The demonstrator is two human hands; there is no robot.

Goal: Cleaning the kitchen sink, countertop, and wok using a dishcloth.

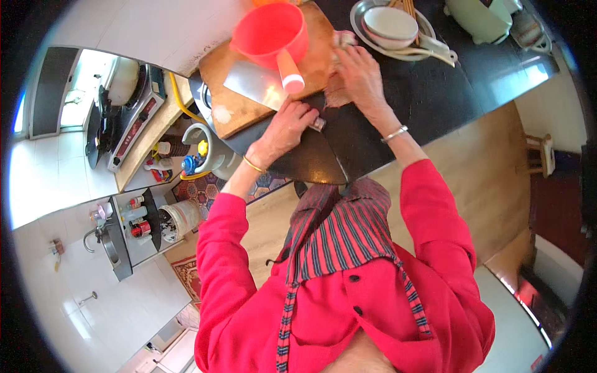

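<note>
My left hand (289, 123) is closed around the handle of a cleaver, with the handle's end showing past my fingers. The cleaver's broad metal blade (247, 81) lies flat on a wooden cutting board (242, 121). Farther right, my right hand (361, 74) grips a crumpled brownish-pink cloth (338, 91) at the board's right edge; part of the cloth is hidden under the fingers. A red plastic dipper (270, 35) stands on the board, its pale-tipped handle reaching toward me over the blade.
A metal basin (357, 18) on the black countertop (419, 102) holds bowls (391, 25), chopsticks and spoons. Beyond it are a pale green pot (480, 21) and a mug (529, 35). Left of the counter stand a gas cylinder (219, 154) with a yellow hose, and a stove (140, 116).
</note>
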